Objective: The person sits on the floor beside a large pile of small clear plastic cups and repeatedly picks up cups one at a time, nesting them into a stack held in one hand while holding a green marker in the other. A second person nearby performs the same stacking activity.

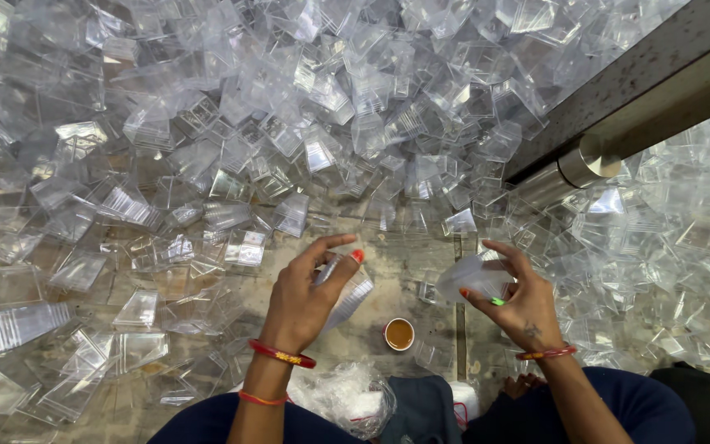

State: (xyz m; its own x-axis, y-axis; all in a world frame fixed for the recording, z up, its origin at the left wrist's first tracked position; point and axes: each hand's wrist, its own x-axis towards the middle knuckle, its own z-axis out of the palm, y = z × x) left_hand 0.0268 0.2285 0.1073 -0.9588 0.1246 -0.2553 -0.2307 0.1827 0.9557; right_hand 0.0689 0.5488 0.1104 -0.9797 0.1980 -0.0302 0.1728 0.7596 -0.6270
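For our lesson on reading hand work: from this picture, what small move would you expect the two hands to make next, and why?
Probably bringing the two hands together to join their pieces. The left hand holds a stack of clear plastic pieces and the right hand holds one clear plastic piece, both raised above the floor and facing each other, apart, with loose clear pieces heaped beyond.

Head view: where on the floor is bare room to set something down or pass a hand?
The clearest bare floor lies between the left hand and right hand, broken only by a small cup of brown drink. Small gaps show among the flat clear lids at lower left. The heap of clear plastic boxes above is crowded throughout.
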